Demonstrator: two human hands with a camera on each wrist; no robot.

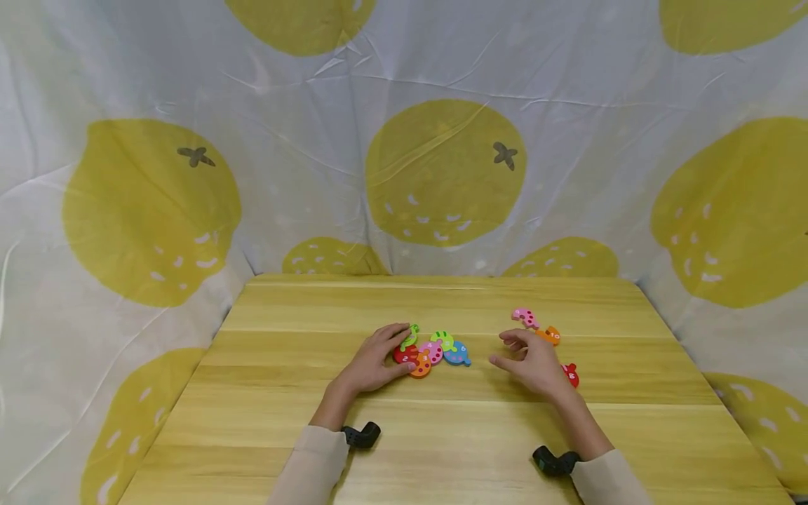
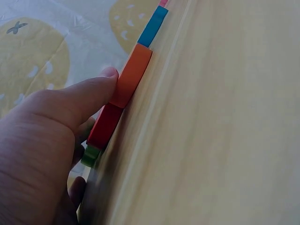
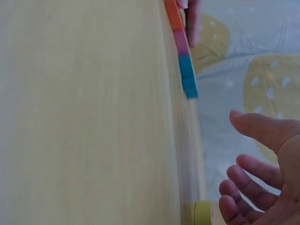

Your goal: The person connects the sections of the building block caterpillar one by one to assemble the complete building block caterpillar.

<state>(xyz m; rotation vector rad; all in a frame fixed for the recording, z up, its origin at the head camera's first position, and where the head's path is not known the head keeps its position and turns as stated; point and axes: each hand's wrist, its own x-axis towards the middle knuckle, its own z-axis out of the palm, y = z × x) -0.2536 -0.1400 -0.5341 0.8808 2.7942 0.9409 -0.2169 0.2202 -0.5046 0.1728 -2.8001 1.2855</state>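
Observation:
My left hand (image 1: pixel 379 358) rests at the left end of a row of joined, numbered wooden puzzle pieces. Its thumb (image 2: pixel 96 89) touches the orange piece (image 2: pixel 133 75); its fingers reach over by the green piece (image 1: pixel 410 338) and the red piece (image 2: pixel 105 126). Rightward from there run a pink piece (image 1: pixel 431 352), a light green piece (image 1: pixel 444 341) and a blue piece (image 1: pixel 457 354). My right hand (image 1: pixel 533 361) hovers right of this row, thumb and fingers apart, holding nothing. Beyond it lie a loose pink piece (image 1: pixel 525 318), an orange piece (image 1: pixel 549 335) and a partly covered red piece (image 1: pixel 571 374).
The pieces lie on a wooden table (image 1: pixel 442 435). A lemon-print cloth (image 1: pixel 442 70) hangs behind and at both sides. Each wrist carries a black camera mount, one on the left (image 1: pixel 362 435) and one on the right (image 1: pixel 555 461).

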